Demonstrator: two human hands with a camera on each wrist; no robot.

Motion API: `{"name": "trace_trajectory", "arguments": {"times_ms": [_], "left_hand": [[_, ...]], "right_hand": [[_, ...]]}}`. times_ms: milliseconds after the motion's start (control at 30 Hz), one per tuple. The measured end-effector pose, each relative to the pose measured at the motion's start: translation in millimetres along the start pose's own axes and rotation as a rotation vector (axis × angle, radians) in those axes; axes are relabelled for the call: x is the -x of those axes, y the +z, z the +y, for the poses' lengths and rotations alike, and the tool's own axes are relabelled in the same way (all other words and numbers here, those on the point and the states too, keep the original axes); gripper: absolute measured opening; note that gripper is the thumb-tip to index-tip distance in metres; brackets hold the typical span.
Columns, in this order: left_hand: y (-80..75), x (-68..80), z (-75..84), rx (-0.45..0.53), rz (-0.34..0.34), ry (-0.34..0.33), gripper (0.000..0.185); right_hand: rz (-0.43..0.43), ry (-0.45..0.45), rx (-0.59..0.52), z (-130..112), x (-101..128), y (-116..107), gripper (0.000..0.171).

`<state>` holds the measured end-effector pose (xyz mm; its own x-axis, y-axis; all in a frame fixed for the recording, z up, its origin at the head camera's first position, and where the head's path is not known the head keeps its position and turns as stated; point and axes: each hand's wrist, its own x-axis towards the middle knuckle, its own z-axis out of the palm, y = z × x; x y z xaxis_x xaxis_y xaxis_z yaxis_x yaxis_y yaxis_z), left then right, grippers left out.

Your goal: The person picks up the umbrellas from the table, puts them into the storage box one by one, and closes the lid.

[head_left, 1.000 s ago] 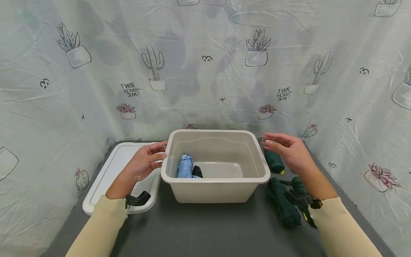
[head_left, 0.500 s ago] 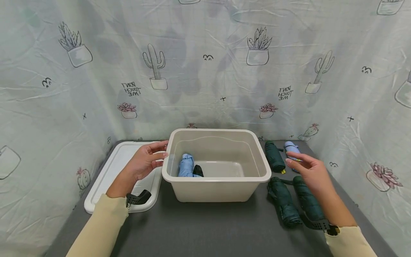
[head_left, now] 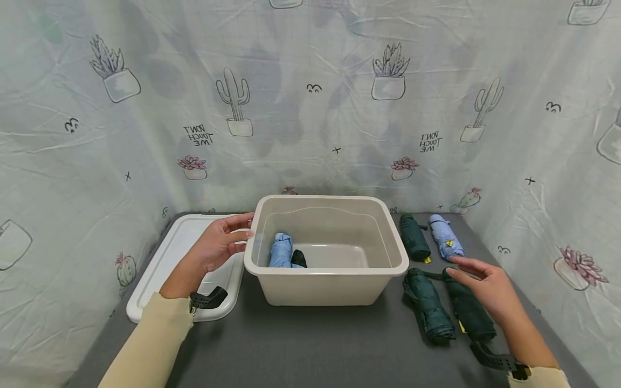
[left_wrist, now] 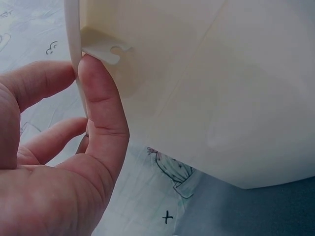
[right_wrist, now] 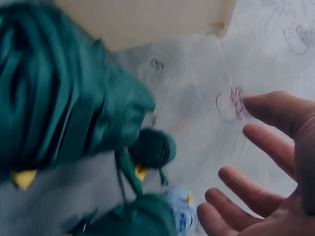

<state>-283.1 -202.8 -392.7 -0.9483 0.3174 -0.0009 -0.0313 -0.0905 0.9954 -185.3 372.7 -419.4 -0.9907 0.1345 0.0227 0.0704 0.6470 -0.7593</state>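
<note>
A beige plastic bin stands in the middle of the table. My left hand is at its left side; in the left wrist view, thumb and fingers pinch the rim from both sides. Inside lie a light blue folded umbrella and a black piece, partly hidden by the front wall. My right hand, holding nothing, hovers with spread fingers over a dark green folded umbrella at the right. Beside it lies another dark green umbrella. Behind are a third green one and a light blue one.
A white lid lies flat on the grey table left of the bin, partly under my left forearm. A patterned curtain encloses the back and both sides.
My right hand has moved from beside the bin's back right corner, right and toward me, over the front right green umbrella. It uncovers the light blue umbrella. My left hand stays at the rim.
</note>
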Motion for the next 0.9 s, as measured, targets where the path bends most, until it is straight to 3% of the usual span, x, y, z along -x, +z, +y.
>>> {"name": "trace_trajectory", "arguments": {"times_ms": [300,633,900], "left_hand": [[0.4,0.2,0.6,0.006,-0.006,0.006,0.065],[0.3,-0.8,0.1,-0.010,-0.003,0.006,0.064],[-0.3,0.0,0.1,-0.014,-0.004,0.006,0.064]], "right_hand": [[-0.161,0.038,0.121,28,-1,-8,0.079],[-0.309,0.047,0.163,46,-7,-14,0.074],[-0.402,0.109,0.143,51,-13,-20,0.072]]}}
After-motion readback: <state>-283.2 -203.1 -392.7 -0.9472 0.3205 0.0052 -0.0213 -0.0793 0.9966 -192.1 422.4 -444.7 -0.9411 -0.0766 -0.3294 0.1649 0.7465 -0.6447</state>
